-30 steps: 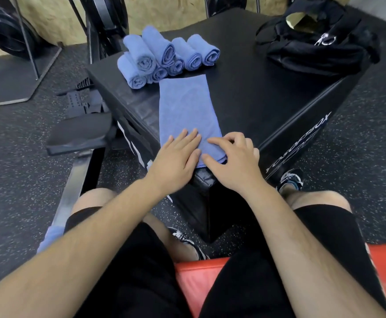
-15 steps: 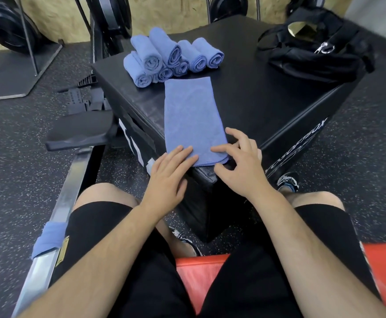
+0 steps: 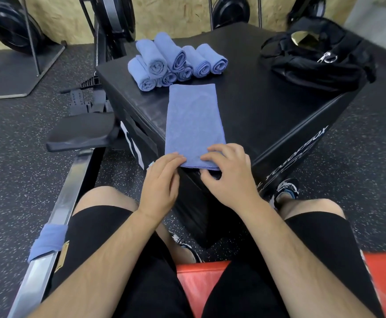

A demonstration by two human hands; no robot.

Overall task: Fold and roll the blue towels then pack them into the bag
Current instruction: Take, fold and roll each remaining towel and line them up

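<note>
As the folded towel (image 3: 194, 125) lies mid-frame, left hand (image 3: 162, 180) and right hand (image 3: 230, 177) pinch its near edge, fingers curled: rolling likely starting; next needs even, tight turns.

Black box (image 3: 267, 115) with white lettering on its side, set on a dark speckled floor (image 3: 15, 157). To the left of the box, a rowing machine (image 3: 116, 19): black seat (image 3: 79, 134) on a metal rail (image 3: 56, 216), footrests (image 3: 81, 103) just beyond the seat. Red pad (image 3: 199, 271) at the lower edge, chipboard wall (image 3: 61, 17) along the top, black wheel (image 3: 10, 26) on a stand in front of it at far left.
</note>
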